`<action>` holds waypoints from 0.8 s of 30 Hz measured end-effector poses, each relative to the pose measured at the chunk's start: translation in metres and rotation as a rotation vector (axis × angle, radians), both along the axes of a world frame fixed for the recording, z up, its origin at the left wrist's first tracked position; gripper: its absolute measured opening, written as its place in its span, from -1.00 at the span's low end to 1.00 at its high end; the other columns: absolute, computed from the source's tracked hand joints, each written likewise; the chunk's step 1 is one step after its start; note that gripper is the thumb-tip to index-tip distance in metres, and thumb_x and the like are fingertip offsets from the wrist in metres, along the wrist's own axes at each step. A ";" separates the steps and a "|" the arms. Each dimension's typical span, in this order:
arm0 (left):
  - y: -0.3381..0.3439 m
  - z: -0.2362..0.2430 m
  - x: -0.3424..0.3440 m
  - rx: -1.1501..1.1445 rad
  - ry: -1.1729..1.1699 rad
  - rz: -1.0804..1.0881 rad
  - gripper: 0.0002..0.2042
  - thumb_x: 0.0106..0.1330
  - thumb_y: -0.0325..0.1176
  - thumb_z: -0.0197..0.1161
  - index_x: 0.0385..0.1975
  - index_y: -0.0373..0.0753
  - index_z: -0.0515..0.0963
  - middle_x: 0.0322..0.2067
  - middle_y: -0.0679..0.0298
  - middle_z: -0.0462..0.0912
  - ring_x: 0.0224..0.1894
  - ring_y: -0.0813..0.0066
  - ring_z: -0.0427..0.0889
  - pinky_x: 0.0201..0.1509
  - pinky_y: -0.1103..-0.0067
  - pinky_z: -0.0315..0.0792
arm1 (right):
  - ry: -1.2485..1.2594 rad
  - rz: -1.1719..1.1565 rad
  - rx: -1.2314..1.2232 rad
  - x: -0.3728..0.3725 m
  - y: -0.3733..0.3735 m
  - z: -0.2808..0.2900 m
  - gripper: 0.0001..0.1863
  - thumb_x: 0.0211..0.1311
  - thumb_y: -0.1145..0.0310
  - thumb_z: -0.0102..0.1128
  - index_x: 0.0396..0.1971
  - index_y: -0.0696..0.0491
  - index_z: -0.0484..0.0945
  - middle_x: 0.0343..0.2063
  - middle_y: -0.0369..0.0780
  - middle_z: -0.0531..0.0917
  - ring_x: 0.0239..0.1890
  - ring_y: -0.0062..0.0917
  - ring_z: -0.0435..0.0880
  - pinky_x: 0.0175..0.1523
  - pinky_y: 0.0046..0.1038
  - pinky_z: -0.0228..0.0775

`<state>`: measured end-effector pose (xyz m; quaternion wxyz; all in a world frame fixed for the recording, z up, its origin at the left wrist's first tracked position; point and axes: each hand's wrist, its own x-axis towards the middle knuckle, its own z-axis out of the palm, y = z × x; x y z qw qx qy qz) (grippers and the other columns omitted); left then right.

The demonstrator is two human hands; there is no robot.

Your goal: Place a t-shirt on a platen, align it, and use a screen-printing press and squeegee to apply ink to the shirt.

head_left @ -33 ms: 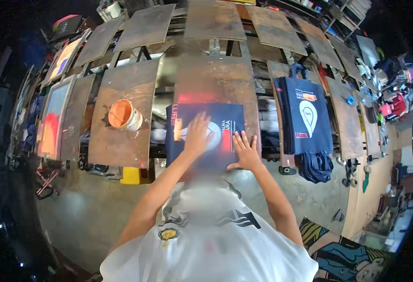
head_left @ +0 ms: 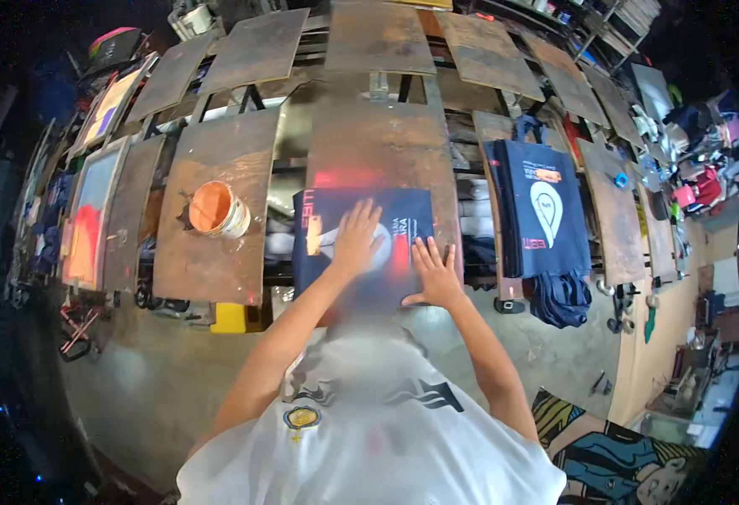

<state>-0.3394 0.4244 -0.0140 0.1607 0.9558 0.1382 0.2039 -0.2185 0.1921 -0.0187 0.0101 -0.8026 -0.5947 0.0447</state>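
In front of me a dark navy tote bag [head_left: 415, 206] with white and pinkish-red print lies on a brown board [head_left: 420, 143]. My left hand [head_left: 357, 240] rests palm down near the bag's middle, fingers stretched over the pale printed shape and covering part of it. Flat on the bag's right side, close to its lower corner, is my right hand [head_left: 437, 273] with its fingers spread. Neither hand grips anything. A blurred band down the middle of the picture hides some of the bag and board.
On the board to the left stands a bucket [head_left: 220, 210] stained orange inside. A stack of similar printed navy bags [head_left: 546, 206] covers the board to the right, handles hanging over its near edge. A framed screen [head_left: 94, 219] leans further left. Gaps separate the boards.
My left hand has slid slightly to the right across the bag. My right hand keeps its place on it. The whole view has shifted a little.
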 end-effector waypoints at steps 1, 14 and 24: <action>0.007 -0.011 0.014 0.049 0.024 -0.014 -0.38 0.38 -0.07 0.16 0.38 -0.23 0.28 0.44 0.02 0.18 0.49 0.03 0.12 0.50 0.08 0.01 | -0.022 -0.008 -0.012 -0.001 0.003 0.000 0.50 -0.37 -0.67 0.11 0.46 0.23 0.05 0.52 -0.07 0.00 0.57 -0.08 -0.15 0.41 0.44 -0.38; 0.034 -0.037 0.040 -0.006 0.071 -0.048 -0.31 0.37 0.04 0.10 0.43 -0.19 0.24 0.47 0.08 0.15 0.53 0.10 0.02 0.54 0.07 -0.11 | 0.174 -0.221 0.172 0.025 0.070 -0.008 -0.34 0.33 0.00 0.20 0.29 0.13 0.42 0.35 -0.01 0.39 0.50 -0.16 0.17 0.51 0.18 -0.27; 0.040 -0.035 0.031 -0.065 0.141 -0.047 -0.30 0.35 0.05 0.07 0.42 -0.21 0.24 0.48 0.09 0.12 0.55 0.10 -0.02 0.55 0.06 -0.16 | 0.030 -0.567 0.347 0.095 0.158 -0.041 -0.76 0.01 0.54 0.17 -0.25 0.13 0.59 -0.30 -0.05 0.62 -0.11 -0.02 0.53 0.13 -0.08 0.25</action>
